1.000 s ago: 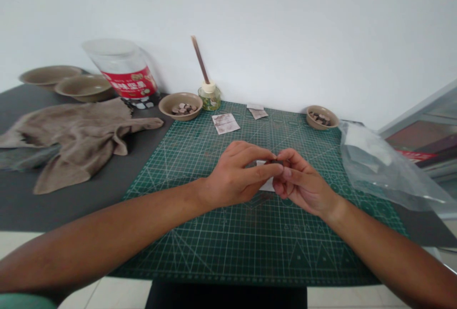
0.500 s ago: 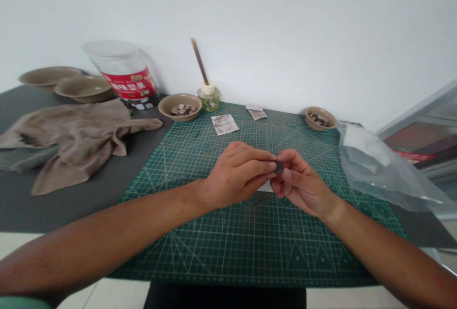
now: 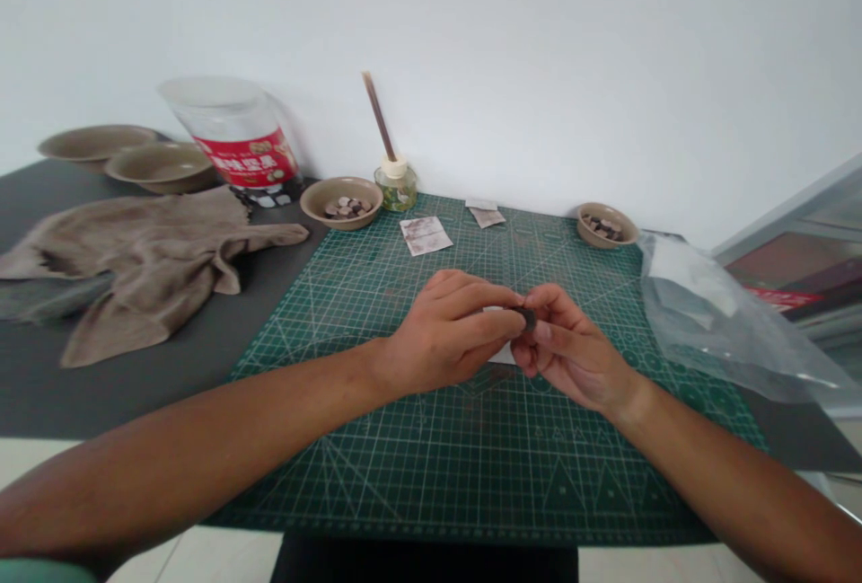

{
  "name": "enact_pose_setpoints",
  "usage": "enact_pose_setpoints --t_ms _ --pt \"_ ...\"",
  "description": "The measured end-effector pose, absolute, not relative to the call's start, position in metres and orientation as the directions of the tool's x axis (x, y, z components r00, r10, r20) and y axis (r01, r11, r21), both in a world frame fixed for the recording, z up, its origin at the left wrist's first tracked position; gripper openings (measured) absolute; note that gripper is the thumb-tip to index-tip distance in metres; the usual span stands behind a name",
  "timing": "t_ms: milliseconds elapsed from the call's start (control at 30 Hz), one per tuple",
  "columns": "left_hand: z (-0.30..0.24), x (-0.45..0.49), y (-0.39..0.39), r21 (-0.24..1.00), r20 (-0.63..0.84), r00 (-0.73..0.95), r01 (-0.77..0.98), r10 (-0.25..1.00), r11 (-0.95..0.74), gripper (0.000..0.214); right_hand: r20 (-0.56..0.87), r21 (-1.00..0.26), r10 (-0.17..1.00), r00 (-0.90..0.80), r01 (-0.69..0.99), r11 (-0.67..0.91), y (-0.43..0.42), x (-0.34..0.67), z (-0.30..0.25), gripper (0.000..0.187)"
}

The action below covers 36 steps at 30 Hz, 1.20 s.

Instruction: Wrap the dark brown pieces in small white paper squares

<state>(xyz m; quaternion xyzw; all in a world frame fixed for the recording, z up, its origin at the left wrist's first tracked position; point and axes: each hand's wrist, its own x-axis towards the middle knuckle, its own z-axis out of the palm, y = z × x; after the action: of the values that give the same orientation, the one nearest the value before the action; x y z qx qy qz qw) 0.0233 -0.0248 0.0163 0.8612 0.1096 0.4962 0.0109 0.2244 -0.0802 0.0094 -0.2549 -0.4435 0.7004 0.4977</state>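
Observation:
A small dark piece (image 3: 526, 320), flat and rounded in outline, is held between both hands above the middle of the mat. My right hand (image 3: 572, 340) pinches it between thumb and fingers from the right. From the left, my left hand (image 3: 448, 327) is closed on it, fingertips against its upper face and left side; its thumb is hidden. Beneath the hands lies a white paper-like sheet (image 3: 502, 355), mostly covered by them.
A green cutting mat (image 3: 471, 466) covers the table. Behind are a bowl of small pieces (image 3: 342, 222), a reed diffuser (image 3: 396, 188), smudged paper (image 3: 426, 237) and another bowl (image 3: 606, 240). A towel (image 3: 154, 264) and jar (image 3: 246, 152) lie left, a plastic bag (image 3: 727, 331) right.
My left fingers have shifted slightly on the dark piece, and its face is turned more into view. Both hands stay in nearly the same place.

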Motion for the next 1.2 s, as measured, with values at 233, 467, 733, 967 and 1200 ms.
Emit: enact_pose_setpoints --t_ms 233,467,733,967,1200 --pt "0.013 0.023 -0.027 0.089 0.848 0.495 0.217 0.188 -0.972 0.018 0.079 -0.886 0.933 -0.351 -0.453 -0.096 -0.08 0.223 0.009 0.024" --pt "0.016 0.02 -0.021 0.267 0.752 0.588 0.141 0.298 -0.953 0.043 0.146 -0.968 0.952 -0.267 -0.236 0.082 -0.073 0.237 0.011 0.021" --pt "0.008 0.014 -0.014 0.335 0.368 0.752 0.442 0.547 -0.832 0.05 0.399 -0.479 0.823 -0.404 0.674 0.563 -0.066 0.252 0.018 0.013" --pt "-0.001 0.016 -0.015 0.279 0.313 0.767 0.489 0.56 -0.826 0.035 0.241 -0.196 0.802 -0.546 0.782 0.591 -0.07 0.233 0.007 0.008" --pt "-0.001 0.013 -0.016 0.25 0.271 0.776 0.515 0.57 -0.82 0.034 0.199 -0.196 0.804 -0.561 0.781 0.593 -0.066 0.235 0.004 0.007"
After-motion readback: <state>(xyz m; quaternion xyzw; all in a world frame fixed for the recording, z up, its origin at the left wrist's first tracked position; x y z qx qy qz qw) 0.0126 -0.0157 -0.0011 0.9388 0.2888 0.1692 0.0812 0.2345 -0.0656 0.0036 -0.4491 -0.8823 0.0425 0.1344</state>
